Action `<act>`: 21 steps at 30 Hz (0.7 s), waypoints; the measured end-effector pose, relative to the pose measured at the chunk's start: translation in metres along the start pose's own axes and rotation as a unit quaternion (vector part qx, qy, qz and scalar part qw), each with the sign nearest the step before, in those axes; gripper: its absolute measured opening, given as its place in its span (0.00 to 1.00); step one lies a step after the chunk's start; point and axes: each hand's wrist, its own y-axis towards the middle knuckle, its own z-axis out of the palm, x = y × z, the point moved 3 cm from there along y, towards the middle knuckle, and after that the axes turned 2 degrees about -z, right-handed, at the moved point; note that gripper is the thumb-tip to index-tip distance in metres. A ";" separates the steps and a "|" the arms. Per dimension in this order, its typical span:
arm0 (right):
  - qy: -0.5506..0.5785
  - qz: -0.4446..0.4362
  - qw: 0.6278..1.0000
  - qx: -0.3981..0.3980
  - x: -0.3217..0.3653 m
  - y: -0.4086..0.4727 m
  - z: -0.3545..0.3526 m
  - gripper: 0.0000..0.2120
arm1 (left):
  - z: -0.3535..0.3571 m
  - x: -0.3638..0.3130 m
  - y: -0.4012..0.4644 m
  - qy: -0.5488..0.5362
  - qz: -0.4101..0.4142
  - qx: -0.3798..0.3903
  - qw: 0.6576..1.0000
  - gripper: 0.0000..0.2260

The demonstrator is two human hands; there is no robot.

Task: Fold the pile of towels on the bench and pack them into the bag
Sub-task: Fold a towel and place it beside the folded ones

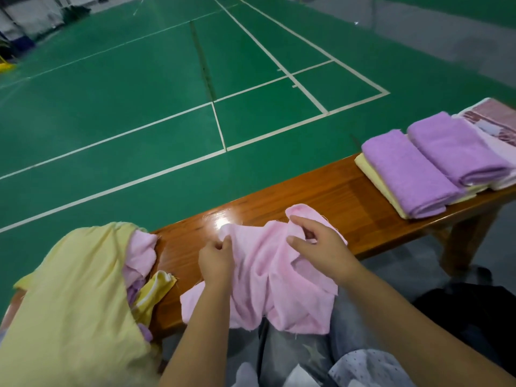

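Head view down onto glossy wooden tabletop beside green court floor with white lines. Crumpled pink towel lies at tabletop's near edge, partly draped over person's lap. Left hand, fingers curled, pinches towel's left upper edge. Right hand, thumb and fingers curled, pinches fold near towel's top right corner. Unfolded pile at left: yellow cloth over pink and purple. Folded purple towels stacked on yellow ones at far right. Dark bag on floor, lower right.
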 end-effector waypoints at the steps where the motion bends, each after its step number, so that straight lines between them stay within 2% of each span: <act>1: 0.010 0.000 1.000 0.000 0.002 0.000 -0.001 0.20 | 0.000 0.002 -0.007 -0.035 -0.034 0.011 0.999 0.18; 3: 0.020 0.005 1.000 0.004 0.003 -0.002 0.000 0.20 | 0.000 0.005 -0.021 -0.110 -0.112 0.039 0.987 0.16; 5: 0.043 0.015 0.999 -0.002 0.000 -0.005 0.002 0.21 | 0.002 0.007 -0.029 -0.214 -0.193 0.067 0.955 0.13; 7: 0.091 0.049 0.994 -0.031 -0.004 -0.008 0.001 0.22 | -0.001 0.005 -0.036 -0.340 -0.275 0.084 0.895 0.11; 8: 0.120 0.069 0.989 -0.051 -0.006 -0.008 0.000 0.24 | -0.003 0.003 -0.040 -0.391 -0.304 0.086 0.865 0.15; 10: 0.145 0.092 0.981 -0.085 -0.006 -0.010 -0.004 0.25 | -0.008 -0.002 -0.052 -0.473 -0.298 0.112 0.822 0.20; 12: 0.144 0.085 0.980 -0.106 -0.001 -0.011 -0.008 0.21 | -0.014 -0.007 -0.060 -0.526 -0.332 0.121 0.774 0.14; 13: 0.149 0.073 0.980 -0.111 0.002 -0.012 -0.010 0.17 | -0.017 -0.013 -0.065 -0.520 -0.323 0.142 0.777 0.13; 14: 0.157 0.059 0.980 -0.112 0.006 -0.013 -0.011 0.13 | -0.021 -0.018 -0.067 -0.495 -0.296 0.157 0.802 0.14; 16: 0.174 0.029 0.979 -0.105 0.016 -0.018 -0.012 0.09 | -0.026 -0.031 -0.071 -0.481 -0.245 0.147 0.829 0.15; 18: 0.191 0.010 0.976 -0.101 0.024 -0.023 -0.011 0.08 | -0.026 -0.040 -0.081 -0.407 -0.154 0.111 0.894 0.10; 20: 0.202 0.006 0.974 -0.100 0.030 -0.028 -0.010 0.06 | -0.028 -0.046 -0.099 -0.361 -0.047 0.078 0.928 0.07; 21: 0.206 0.005 0.973 -0.101 0.032 -0.030 -0.010 0.05 | -0.027 -0.048 -0.107 -0.348 0.003 0.075 0.934 0.06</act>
